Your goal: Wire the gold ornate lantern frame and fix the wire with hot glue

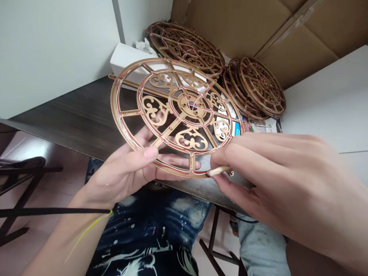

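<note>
A round gold openwork frame (192, 163) with scroll ornaments is held up tilted over the dark table. Red and white wires run along its rings and around its hub. My left hand (126, 168) grips the near left rim, thumb on top and fingers spread beneath. At the near right rim, my right hand (258, 168) pinches a small pale stick-like piece (220, 170), whose tip touches the rim. The far end of that piece is hidden by the fingers.
Stacks of similar wired frames stand at the back (186, 46) and back right (261, 86), by a cardboard wall (230, 27). A white box (123, 59) lies behind on the dark table (71, 111). Another person's leg (261, 249) shows below right.
</note>
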The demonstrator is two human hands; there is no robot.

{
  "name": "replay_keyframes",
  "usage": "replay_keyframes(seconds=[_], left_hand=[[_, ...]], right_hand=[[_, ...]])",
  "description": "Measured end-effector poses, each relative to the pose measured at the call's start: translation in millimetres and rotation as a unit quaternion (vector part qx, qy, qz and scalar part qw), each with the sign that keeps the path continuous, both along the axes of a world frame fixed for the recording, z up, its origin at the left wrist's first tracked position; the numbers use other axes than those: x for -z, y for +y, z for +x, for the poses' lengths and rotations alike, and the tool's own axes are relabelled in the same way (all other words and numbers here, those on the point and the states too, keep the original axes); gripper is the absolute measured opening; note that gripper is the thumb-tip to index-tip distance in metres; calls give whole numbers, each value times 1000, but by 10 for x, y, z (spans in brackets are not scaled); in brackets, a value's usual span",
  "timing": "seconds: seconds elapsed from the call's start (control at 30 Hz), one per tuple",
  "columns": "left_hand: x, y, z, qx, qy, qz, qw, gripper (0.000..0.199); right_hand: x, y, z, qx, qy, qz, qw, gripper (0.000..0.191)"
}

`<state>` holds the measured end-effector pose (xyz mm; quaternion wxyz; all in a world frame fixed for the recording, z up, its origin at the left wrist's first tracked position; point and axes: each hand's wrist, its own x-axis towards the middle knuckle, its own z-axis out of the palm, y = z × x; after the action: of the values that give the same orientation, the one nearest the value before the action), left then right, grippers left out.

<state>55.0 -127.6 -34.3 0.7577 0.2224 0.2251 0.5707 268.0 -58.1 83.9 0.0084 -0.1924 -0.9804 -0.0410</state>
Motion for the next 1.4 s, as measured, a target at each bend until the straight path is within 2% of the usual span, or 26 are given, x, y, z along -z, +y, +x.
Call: replay_keyframes(seconds=[0.1, 0.23, 0.33, 0.4, 0.47, 0.6, 0.67, 0.77, 0.87, 0.93, 0.97, 1.0, 1.03, 1.13, 1.17, 1.27, 1.4], left_hand=[[-1, 11, -5, -2, 3, -8, 1000, 62], [4, 2, -1, -6, -6, -12, 1000, 61], [19, -33, 11, -28, -9, -8, 1000, 61], [23, -56, 24, -45, -3, -13, 999, 64], [12, -64, 48, -71, 7, -13, 997, 70], [-47, -17, 130, -109, 43, -34, 992, 73], [-73, 26, 170, -112, 60, -55, 990, 64], [-72, 80, 187, -128, 57, -95, 986, 36], [-42, 101, 152, -126, 48, -145, 980, 14], [-37, 97, 133, -125, 45, -151, 980, 15], [-44, 94, 132, -124, 38, -148, 980, 21], [-54, 91, 139, -127, 29, -142, 981, 29], [-67, 90, 151, -120, 19, -137, 983, 38], [-94, 88, 190, -132, 13, -115, 984, 57], [-95, 86, 196, -138, 18, -111, 984, 59], [-78, 69, 188, -130, 41, -110, 985, 59], [-60, 51, 172, -141, 48, -82, 985, 61]], right_hand=[[-17, -20, 13, 14, 19, 8, 1000, 15], [-37, 24, 112, 68, 64, 39, 995, 9], [16, 86, 279, 134, 78, 41, 987, 28], [130, 86, 409, 178, 71, 42, 980, 33], [313, 24, 505, 201, 87, 21, 976, 27], [764, -219, 492, 158, 78, -88, 980, 13], [949, -306, 424, 149, 95, -87, 980, 16], [1093, -315, 392, 170, 123, -44, 977, 15], [1050, -241, 571, 210, 171, 25, 962, 27], [955, -179, 830, 289, 210, 90, 930, 30], [911, -141, 990, 364, 210, 150, 895, 34], [879, -95, 1157, 420, 167, 173, 875, 46], [866, -39, 1317, 450, 117, 160, 871, 53], [927, 160, 1640, 429, 68, 37, 900, 35], [959, 223, 1678, 433, 86, -4, 897, 33], [963, 343, 1662, 470, 145, -115, 863, 32], [684, 219, 1709, 515, 162, -228, 810, 27]])
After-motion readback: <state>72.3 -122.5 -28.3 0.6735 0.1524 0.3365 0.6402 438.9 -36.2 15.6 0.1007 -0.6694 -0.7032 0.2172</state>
